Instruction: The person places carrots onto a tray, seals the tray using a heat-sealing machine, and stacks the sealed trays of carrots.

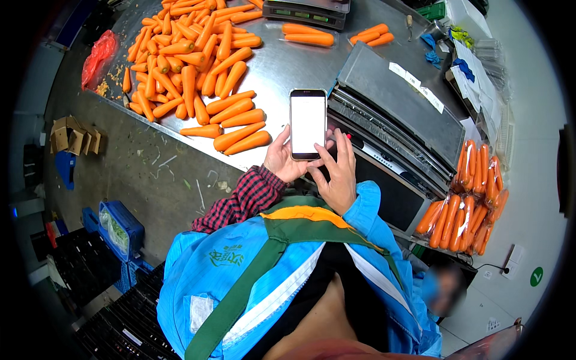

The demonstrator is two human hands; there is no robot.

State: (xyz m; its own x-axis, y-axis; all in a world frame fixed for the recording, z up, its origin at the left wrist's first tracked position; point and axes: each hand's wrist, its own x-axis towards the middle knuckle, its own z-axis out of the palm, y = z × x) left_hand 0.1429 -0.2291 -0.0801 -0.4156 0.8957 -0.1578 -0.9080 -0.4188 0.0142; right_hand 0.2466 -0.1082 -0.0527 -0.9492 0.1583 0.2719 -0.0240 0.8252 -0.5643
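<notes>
A smartphone [308, 121] with a bright, mostly white screen lies upright in my left hand [284, 157], whose fingers wrap behind it. My right hand [338, 175] holds nothing; its fingers are spread, and one fingertip is at the lower right of the screen. Both hands are above the front edge of a stainless-steel table [279, 58]. Left of the phone, a few loose carrots [243, 141] lie in front of a large carrot pile [193, 58]. Close by on the right stands a film-wrapping machine [391, 112] with a dark flat plate [387, 191].
Beyond the phone are a weighing scale [306, 15] and trayed carrots [309, 36]. Bagged carrots [459, 220] are stacked right of the machine. A red plastic bag [99, 56] hangs at the table's left end. Blue crates [119, 229] stand lower left. Another person [438, 288] is at lower right.
</notes>
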